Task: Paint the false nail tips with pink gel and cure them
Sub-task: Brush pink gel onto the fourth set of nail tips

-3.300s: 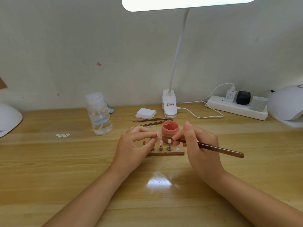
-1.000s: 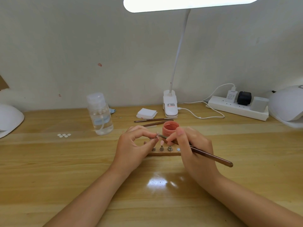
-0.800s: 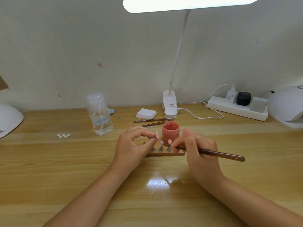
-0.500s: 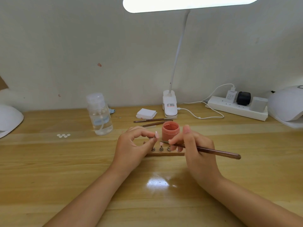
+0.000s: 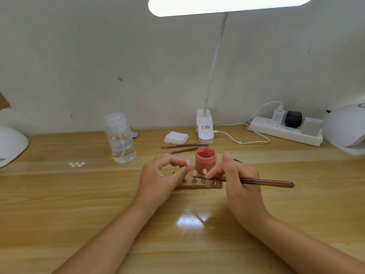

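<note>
Both hands busy: left hand (image 5: 158,180) pinches a nail tip (image 5: 188,162); right hand (image 5: 237,180), pinching the brush (image 5: 254,181), has swung back from the gel pot (image 5: 205,159) at twelve o'clock, loaded.

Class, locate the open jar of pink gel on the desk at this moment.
In the head view the pink gel jar stands near the middle of the desk, just behind the wooden nail stand, between the left hand and the right hand.

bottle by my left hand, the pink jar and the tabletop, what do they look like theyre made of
Bottle: clear plastic probably, see-through wall with liquid and a tube showing inside, frosted cap.
Jar: opaque pink, matte, likely plastic; lid off.
Tabletop: wood or wood-look laminate, plank grain visible, glossy finish mirroring the lamp; which one cannot be told.
</note>
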Motion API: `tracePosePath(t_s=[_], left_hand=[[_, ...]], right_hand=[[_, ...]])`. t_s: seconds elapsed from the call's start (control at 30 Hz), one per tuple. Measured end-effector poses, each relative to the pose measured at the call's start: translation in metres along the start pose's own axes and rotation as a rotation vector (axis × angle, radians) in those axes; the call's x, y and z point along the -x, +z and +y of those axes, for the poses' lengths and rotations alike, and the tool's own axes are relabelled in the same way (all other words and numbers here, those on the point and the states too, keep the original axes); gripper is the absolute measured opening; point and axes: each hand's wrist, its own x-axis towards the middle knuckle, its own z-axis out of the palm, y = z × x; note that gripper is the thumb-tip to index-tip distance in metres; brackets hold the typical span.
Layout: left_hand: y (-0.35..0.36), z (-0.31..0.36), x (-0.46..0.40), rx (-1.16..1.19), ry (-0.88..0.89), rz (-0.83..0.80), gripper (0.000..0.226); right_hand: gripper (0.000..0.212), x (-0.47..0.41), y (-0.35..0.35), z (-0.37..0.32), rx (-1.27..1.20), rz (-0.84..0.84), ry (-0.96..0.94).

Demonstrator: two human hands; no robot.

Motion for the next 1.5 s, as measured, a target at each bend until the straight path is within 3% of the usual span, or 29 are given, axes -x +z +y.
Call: tracePosePath(t_s=[0.2, 0.43, 0.6, 0.93, 1.17, 1.33, 1.5], left_hand=[[0.0012, 0.0008, 0.0004, 0.019, 0.012, 0.001, 0.015], [0.001, 0.0004, -0.0004, 0.015, 0.036, -0.005, 0.02], [0.0024, 0.0014, -0.0001, 0.027, 0.033, -0.001, 0.005], [0.0023, 0.0011, -0.0003, 0.017, 0.034, 0.001, 0.006], [0.0019, -0.0003, -0.0005, 0.012, 0.043, 0.005, 0.004], [0.0018, -0.0012, -0.0006, 0.002, 0.052, 0.005, 0.005], [0.0023, -0.0005, -0.0003, 0.02, 0.036, 0.005, 0.006]], right_hand=[[0.038, -0.0054, 0.0035, -0.0003, 0.07, 0.044, -0.01], [0.043, 0.0, 0.0013, -0.0013, 0.037, -0.003, -0.011], [0.039, -0.0055, 0.0019, -0.0008, 0.117, 0.026, -0.044], [0.043, -0.0027, -0.0003, -0.0006, 0.069, 0.003, -0.015], [0.034, -0.0066, 0.0041, 0.0013, 0.153, -0.005, -0.1], [0.041, -0.0039, 0.0015, -0.0001, 0.089, 0.0, -0.07], [0.034, -0.0086, 0.0036, -0.0016, 0.184, 0.004, -0.111]])
